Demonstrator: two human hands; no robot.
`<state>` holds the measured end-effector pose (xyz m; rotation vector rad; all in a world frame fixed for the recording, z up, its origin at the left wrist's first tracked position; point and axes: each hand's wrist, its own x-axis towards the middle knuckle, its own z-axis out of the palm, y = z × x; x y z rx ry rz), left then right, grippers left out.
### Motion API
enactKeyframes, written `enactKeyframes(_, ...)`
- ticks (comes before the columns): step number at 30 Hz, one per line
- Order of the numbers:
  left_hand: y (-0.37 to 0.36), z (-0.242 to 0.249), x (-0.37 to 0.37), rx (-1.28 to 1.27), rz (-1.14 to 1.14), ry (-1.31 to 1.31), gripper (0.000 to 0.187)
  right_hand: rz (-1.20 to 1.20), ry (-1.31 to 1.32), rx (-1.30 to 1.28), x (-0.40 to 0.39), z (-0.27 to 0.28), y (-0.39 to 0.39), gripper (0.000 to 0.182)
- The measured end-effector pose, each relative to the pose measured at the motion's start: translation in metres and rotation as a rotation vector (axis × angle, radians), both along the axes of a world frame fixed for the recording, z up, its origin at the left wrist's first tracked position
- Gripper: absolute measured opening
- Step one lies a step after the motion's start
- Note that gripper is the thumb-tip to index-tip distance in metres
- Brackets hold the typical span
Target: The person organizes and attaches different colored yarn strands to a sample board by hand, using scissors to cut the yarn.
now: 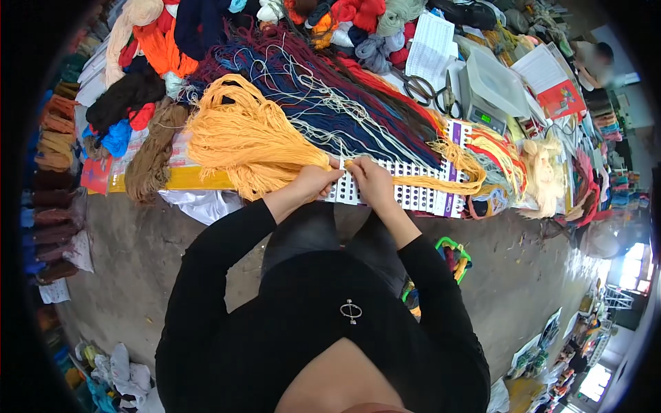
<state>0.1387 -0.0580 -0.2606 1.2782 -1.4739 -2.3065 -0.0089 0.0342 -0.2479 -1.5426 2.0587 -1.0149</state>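
Observation:
A big hank of yellow-orange yarn [251,141] lies at the table's front edge. Its narrowed end runs to my left hand [317,180], whose fingers are closed around it. Close beside it, my right hand [373,182] is closed in a pinch on yellow yarn; the fingertips hide the exact grip. From there a yellow strand bundle [441,184] stretches right and loops back. Under both hands lies a white card punched with rows of holes [420,199], with a purple strip [451,168] near its right end. Dark blue and maroon threads [330,103] spread behind it.
Scissors [447,102], a digital scale [485,113] with a clear plastic tray [497,81], and printed sheets [430,45] sit at the back right. Brown yarn [151,155] hangs over the front edge at left. A green-rimmed basket [454,258] stands on the floor.

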Motion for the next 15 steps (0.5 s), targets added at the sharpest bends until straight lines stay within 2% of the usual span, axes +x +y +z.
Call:
enactKeyframes(1,-0.001,-0.003,-0.001,0.046,0.037,0.054,0.015,-0.008,-0.007,0.039,0.002,0.003,0.000,0.013)
enactKeyframes(4,-0.004,0.002,-0.005,0.056,0.068,0.071,0.008,0.051,0.017,-0.052,0.000,0.001,0.001,0.012)
enactKeyframes(8,-0.013,0.017,-0.006,0.035,-0.107,0.034,0.017,0.159,0.083,-0.099,-0.007,-0.003,-0.003,0.017)
enactKeyframes(10,-0.019,0.015,-0.009,0.073,-0.145,0.002,0.017,0.087,-0.067,0.244,-0.010,0.014,-0.009,0.024)
enactKeyframes(11,-0.021,0.014,-0.010,0.060,-0.173,-0.029,0.017,0.114,-0.100,0.241,-0.017,0.002,-0.012,0.029)
enactKeyframes(13,-0.022,0.005,-0.010,0.016,-0.182,-0.031,0.019,0.106,-0.230,0.399,-0.019,0.011,-0.016,0.027)
enactKeyframes(15,-0.021,-0.007,-0.002,-0.263,-0.227,-0.002,0.019,0.077,-0.112,0.351,-0.013,0.011,-0.013,0.026)
